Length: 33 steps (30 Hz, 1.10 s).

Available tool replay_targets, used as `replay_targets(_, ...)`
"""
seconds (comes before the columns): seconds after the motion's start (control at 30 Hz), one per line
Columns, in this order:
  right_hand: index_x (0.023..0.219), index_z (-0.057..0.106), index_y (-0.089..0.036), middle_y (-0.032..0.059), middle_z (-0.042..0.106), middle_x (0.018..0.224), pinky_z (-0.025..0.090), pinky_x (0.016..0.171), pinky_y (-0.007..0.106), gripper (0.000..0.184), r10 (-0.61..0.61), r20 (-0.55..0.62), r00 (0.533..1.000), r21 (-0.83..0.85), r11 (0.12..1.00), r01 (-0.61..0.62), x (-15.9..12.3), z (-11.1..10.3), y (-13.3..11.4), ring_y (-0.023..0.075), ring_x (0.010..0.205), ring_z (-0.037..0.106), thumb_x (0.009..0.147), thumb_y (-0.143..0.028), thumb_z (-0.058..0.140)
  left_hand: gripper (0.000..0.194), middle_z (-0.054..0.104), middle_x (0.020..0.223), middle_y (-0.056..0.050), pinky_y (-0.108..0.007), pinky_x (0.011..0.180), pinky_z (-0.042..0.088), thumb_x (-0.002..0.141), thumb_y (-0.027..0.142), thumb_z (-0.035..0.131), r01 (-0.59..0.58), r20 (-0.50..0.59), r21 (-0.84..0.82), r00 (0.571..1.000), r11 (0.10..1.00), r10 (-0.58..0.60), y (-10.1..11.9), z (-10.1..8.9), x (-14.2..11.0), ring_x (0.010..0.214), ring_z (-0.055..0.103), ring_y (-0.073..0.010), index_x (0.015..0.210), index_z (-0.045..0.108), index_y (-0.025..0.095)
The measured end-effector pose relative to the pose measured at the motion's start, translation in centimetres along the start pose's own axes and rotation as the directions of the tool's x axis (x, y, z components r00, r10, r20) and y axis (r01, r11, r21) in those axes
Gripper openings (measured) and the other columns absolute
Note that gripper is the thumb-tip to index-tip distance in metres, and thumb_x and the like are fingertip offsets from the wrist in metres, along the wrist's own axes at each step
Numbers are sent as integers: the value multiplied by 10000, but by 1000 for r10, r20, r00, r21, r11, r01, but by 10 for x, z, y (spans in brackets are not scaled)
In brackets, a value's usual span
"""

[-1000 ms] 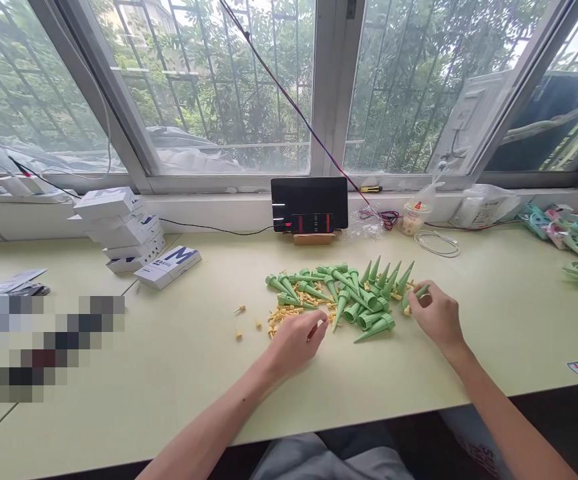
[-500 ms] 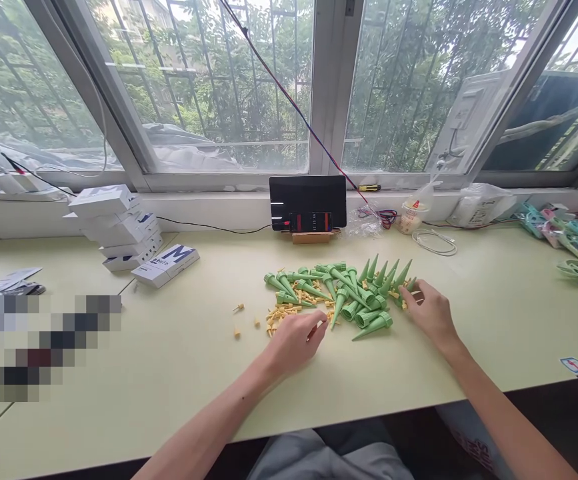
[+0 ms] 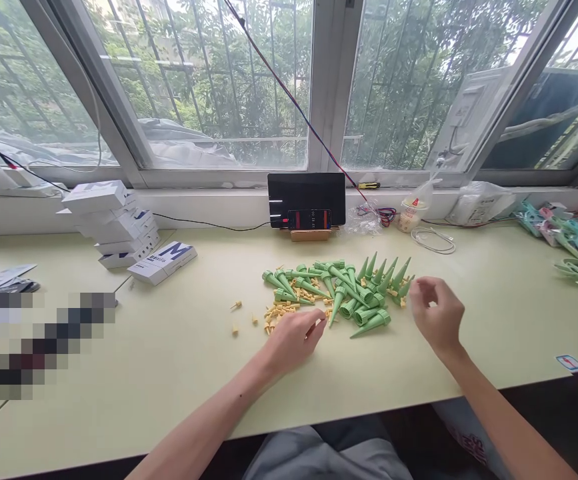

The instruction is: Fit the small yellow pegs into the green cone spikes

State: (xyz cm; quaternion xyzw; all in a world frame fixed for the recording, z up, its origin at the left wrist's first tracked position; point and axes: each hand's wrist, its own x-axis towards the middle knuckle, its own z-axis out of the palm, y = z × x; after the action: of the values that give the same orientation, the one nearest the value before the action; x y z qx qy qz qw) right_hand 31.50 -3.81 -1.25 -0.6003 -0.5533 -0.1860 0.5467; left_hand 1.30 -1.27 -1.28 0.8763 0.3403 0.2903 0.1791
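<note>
A pile of green ribbed-cap plastic spikes (image 3: 336,293) lies on the table, mixed with small yellow plugs (image 3: 283,309). At its right end, several green spikes (image 3: 387,273) stand point up in a cluster, yellow bits among them. My left hand (image 3: 293,337) rests at the near edge of the pile with fingers curled together beside a lying spike; what its fingertips hold, if anything, is hidden. Just right of the standing spikes, my right hand (image 3: 439,317) is apart from them. Its thumb and fingers curl into a ring, and I cannot make out anything in the pinch.
A few stray yellow plugs (image 3: 235,329) lie left of the pile. Behind it stand a tablet (image 3: 306,193) and a phone (image 3: 309,219) on a small stand. White boxes (image 3: 163,262) are at left, a drink cup (image 3: 409,215) and coiled cable (image 3: 433,241) at back right.
My right hand has moved right, away from the rightmost standing green spike it was touching, and that spike now shows uncovered. My left hand has stayed almost where it was.
</note>
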Motion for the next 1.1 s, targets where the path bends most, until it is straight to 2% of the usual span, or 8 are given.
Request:
replay_targets(0.1,870,621,-191,9,647,683,437,523,234,133,-269,310,912,191,957,218,0,7,-22,117,522,542,957,-250,538,215,543,624,31,-233,574,313,971,189,418,7,-6,5,1000,1000,-7,0,0,1,542,438,-102,840,588,190)
replay_targets(0.2,901,635,-205,37,682,757,433,590,253,223,-454,567,688,299,891,341,4,21,-46,134,595,576,1000,-243,439,225,514,595,34,-239,572,307,976,201,424,-3,-20,1,1000,1000,3,0,-1,2,527,416,-103,816,582,192)
replay_targets(0.3,838,632,-199,42,643,717,371,589,260,310,-535,620,573,319,840,439,14,40,-68,145,614,550,1015,-244,383,326,427,552,37,-258,544,266,985,227,428,-22,-41,16,999,1000,22,-1,-3,2,510,355,-106,665,474,190)
replay_targets(0.43,777,598,-184,16,563,652,271,562,265,323,-642,580,501,355,753,554,27,67,-88,130,572,441,1011,-201,375,411,328,525,40,-287,522,213,988,247,427,-59,-38,30,997,998,60,-4,-2,0,490,273,-112,594,322,199)
replay_targets(0.57,716,547,-182,4,502,627,217,558,281,329,-675,561,479,347,717,605,21,90,-96,132,562,366,996,-164,375,382,376,552,30,-291,536,231,1001,239,397,-39,-19,40,999,998,40,-6,-1,-1,502,307,-118,626,345,200)
replay_targets(0.67,704,527,-178,0,488,635,207,564,280,304,-619,590,518,294,763,576,8,99,-95,129,566,350,971,-122,393,307,485,617,11,-283,560,278,1002,192,371,-30,1,37,1000,999,30,-4,-4,-1,547,412,-129,705,450,198)
replay_targets(0.8,740,529,-178,2,506,686,220,570,269,220,-609,651,454,330,765,553,-3,99,-90,130,588,377,926,-92,448,226,622,819,-31,-275,625,357,983,122,335,-12,41,42,999,999,10,3,-8,-1,676,547,-153,958,547,197)
replay_targets(1.1,945,588,-180,51,598,890,364,635,270,122,-460,715,526,324,885,334,-2,88,-93,159,744,540,998,-197,479,406,654,965,-49,-256,645,394,817,-19,370,-35,54,83,998,996,31,7,-9,0,727,595,-152,1053,597,221)
